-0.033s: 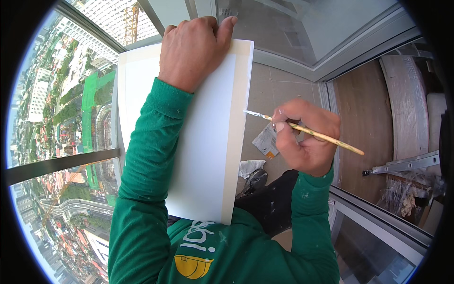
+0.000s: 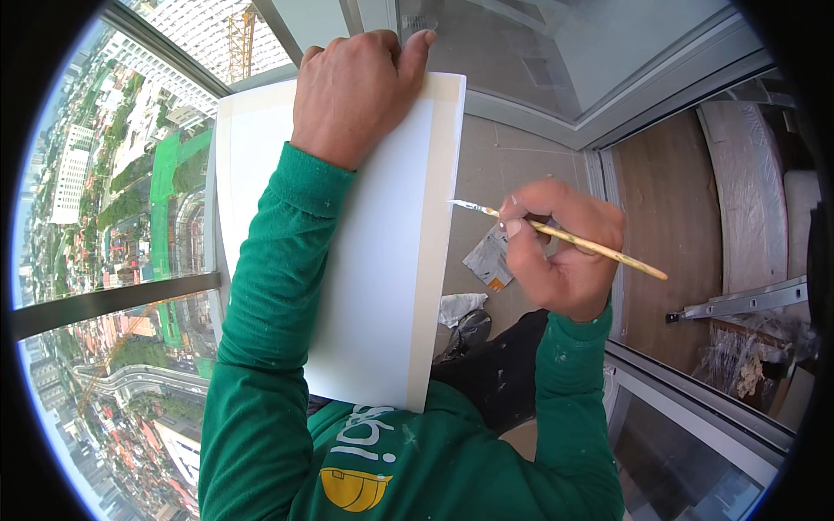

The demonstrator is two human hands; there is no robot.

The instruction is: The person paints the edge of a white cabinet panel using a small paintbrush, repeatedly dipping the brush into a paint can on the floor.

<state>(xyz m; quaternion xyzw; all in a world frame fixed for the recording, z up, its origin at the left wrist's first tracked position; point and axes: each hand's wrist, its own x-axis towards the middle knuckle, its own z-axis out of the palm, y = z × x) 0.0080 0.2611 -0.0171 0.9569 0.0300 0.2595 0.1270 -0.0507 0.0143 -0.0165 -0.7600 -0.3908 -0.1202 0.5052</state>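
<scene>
Right hand (image 2: 565, 256) pinches the brush (image 2: 556, 230), tip now touching the board (image 2: 382, 260) edge (before, just short); left hand (image 2: 356, 95) grips its top.

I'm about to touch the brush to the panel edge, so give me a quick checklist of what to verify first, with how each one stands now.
1. Board held firm: ok. The left hand grips the top edge of the white board, and the forearm lies along its face.
2. Brush grip: ok. The right hand pinches the thin brush near the middle of its handle.
3. Bristles aimed at the edge: ok. The tip sits just beside the cream edge strip, not clearly touching.
4. Paint on bristles: cannot tell, too small.
5. Floor below: not ok. Crumpled rags and a flattened packet lie under the work.
</scene>
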